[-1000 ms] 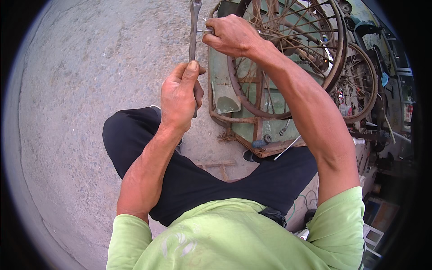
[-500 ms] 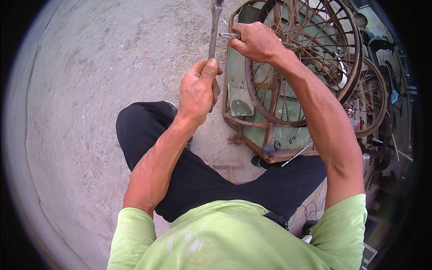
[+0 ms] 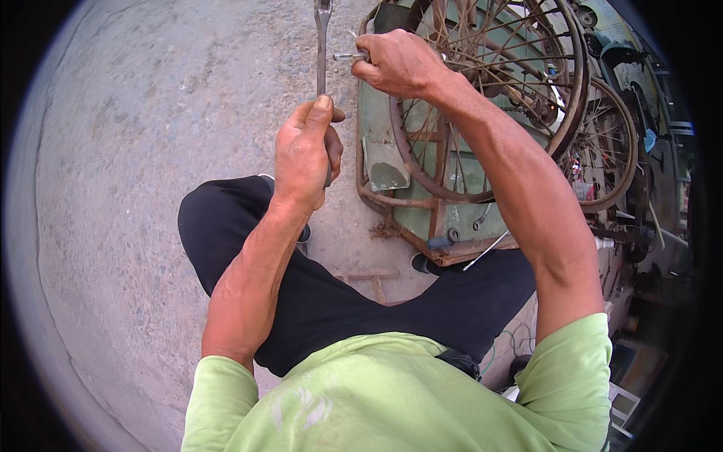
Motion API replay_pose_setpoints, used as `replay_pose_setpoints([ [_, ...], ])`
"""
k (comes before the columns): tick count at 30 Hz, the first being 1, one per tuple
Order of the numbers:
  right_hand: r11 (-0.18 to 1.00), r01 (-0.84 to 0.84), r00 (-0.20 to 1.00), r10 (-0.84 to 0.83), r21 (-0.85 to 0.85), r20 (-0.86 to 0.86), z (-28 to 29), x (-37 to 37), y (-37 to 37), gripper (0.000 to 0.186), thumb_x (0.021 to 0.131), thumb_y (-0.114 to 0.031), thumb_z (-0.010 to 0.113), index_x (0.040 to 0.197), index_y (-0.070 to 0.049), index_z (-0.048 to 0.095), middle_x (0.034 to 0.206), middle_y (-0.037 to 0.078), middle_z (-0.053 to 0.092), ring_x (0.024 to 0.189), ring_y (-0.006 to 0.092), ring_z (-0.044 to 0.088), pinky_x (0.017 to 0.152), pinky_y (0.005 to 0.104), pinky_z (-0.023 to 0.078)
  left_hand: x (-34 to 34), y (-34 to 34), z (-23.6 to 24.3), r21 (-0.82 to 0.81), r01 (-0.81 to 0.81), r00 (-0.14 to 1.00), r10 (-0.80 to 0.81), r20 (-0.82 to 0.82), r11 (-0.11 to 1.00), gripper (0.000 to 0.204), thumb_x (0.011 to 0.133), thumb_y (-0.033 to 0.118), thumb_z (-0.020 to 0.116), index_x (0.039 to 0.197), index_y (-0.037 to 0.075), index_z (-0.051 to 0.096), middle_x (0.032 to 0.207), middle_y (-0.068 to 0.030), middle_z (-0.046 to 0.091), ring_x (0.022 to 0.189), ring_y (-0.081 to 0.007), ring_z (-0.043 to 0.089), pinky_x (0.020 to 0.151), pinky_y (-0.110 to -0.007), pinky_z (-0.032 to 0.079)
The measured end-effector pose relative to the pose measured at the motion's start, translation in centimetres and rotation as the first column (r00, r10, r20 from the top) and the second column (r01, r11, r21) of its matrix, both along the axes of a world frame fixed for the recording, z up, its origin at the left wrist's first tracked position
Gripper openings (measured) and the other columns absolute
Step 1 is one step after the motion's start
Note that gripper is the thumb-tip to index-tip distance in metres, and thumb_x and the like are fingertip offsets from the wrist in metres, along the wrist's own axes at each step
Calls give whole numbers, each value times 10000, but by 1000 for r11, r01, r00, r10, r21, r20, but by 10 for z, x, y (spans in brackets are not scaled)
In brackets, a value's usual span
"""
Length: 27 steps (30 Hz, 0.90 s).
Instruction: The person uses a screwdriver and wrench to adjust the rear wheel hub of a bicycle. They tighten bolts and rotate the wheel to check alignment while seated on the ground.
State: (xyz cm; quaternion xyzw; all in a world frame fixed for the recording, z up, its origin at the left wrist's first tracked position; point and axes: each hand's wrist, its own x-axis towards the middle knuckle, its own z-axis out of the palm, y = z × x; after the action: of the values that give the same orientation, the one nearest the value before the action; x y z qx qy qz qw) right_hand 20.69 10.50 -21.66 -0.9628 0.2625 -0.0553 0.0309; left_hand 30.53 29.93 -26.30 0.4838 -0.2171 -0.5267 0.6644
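My left hand [image 3: 305, 154] is closed around the lower part of a long metal bar [image 3: 321, 64], its thumb lying along the shaft. The bar stands nearly upright in the view, and its far end widens with a slot or recess in it. To the right, my right hand [image 3: 395, 64] is closed on a short rod-like tool [image 3: 348, 56] with a shiny, pale end that sticks out leftward toward the bar. A small gap separates the tool from the bar. The part of the tool inside my fist is hidden, so its kind is unclear.
Right of my hands, a rusty spoked wheel [image 3: 576, 83] lies over a green panel with a rusty frame [image 3: 392, 200]. Another wheel [image 3: 631, 162] sits behind it. A ring [image 3: 453, 235], a blue piece [image 3: 438, 243] and a thin rod [image 3: 486, 251] lie near my knee. Rough concrete [image 3: 151, 135] spreads leftward.
Both hands, with the bar and the short tool, appear further left in the view. The wheels and panel have shifted left too. Each hand keeps its hold.
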Motion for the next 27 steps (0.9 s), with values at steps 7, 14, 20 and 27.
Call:
replay_pose_setpoints([
  [7,998,-66,997,66,-11,47,0,-6,7,286,873,-297,614,890,-15,658,765,247,660,741,458,655,673,527,533,15,-4,1,-15,-155,983,153,-98,988,406,1098,401,501,1057,3,570,541,-6,432,390,-94,338,371,-261,296],
  [14,999,-35,999,36,-25,27,2,-5,3,318,882,-330,610,878,-25,703,771,252,697,767,440,704,714,526,577,8,-4,-1,-36,-120,990,117,-79,992,413,1080,418,541,1031,10,584,551,-12,453,415,-92,374,366,-265,305],
  [20,999,-52,999,52,0,-2,5,-5,3,316,873,-319,617,879,-17,709,758,254,696,757,440,708,715,528,579,6,-4,-2,-55,-106,993,103,-63,993,417,1076,427,555,1031,13,587,559,3,453,421,-76,375,368,-250,302],
  [27,1000,-22,1000,22,17,2,4,-4,1,328,900,-337,619,879,-24,714,755,238,702,748,423,716,708,515,584,4,-3,0,-33,-102,994,101,-39,994,411,1111,397,487,1067,3,595,546,4,431,399,-78,328,375,-249,302],
])
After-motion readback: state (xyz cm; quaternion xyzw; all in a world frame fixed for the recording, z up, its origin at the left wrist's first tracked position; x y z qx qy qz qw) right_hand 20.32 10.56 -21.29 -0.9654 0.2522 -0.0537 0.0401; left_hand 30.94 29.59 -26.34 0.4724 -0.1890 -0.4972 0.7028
